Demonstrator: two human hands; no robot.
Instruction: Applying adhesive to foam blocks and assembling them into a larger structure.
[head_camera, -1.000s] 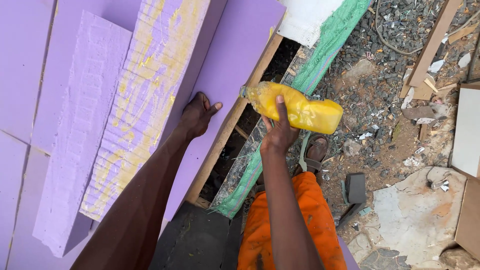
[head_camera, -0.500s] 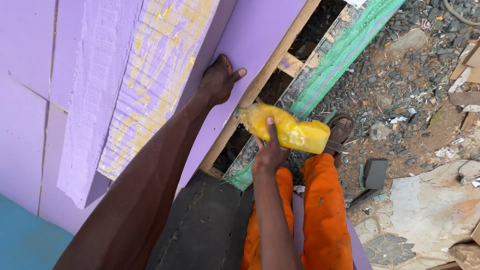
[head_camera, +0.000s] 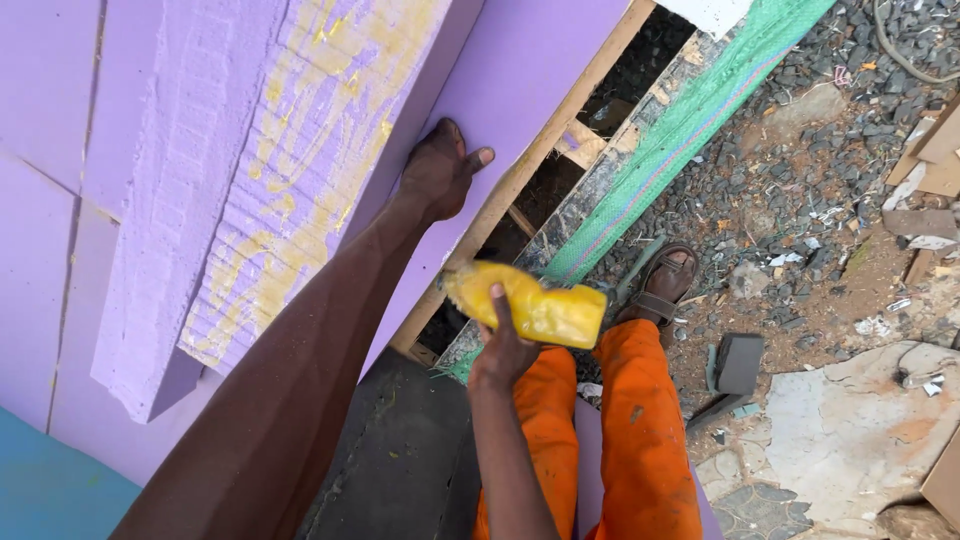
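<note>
The person stands over a stack of purple foam boards (head_camera: 560, 70), and the step in hand looks to be gluing: the narrow ribbed strip (head_camera: 300, 170) lying on the stack is already streaked with yellow adhesive along most of its face, so I'd judge the spreading is well along.

The left hand (head_camera: 440, 175) lies flat on the smooth purple board just beside the strip's right edge, near the board's long wooden edge (head_camera: 540, 150). Its fingers are spread and pressed down, the thumb pointing out toward that edge, gripping nothing, only steadying the board. The left arm runs long and straight from the lower left of the view up to it.

The right hand (head_camera: 503, 345) is held off the boards, out over the dark gap beside the stack, above the person's orange trousers (head_camera: 640, 430). Its grip is closed round a soft yellow glue pouch (head_camera: 530, 305), the index finger laid up along its side. The pouch lies roughly level, its narrow end toward the boards; whether that end is open I cannot tell, as it is blurred.

The next move, as I judge it, calls for bringing the pouch back over the strip and tipping the narrow end down onto the bare patches, while the left hand keeps the board from sliding.

A sandalled foot (head_camera: 665, 280) rests on gravel by a green mesh strip (head_camera: 690, 120).
</note>
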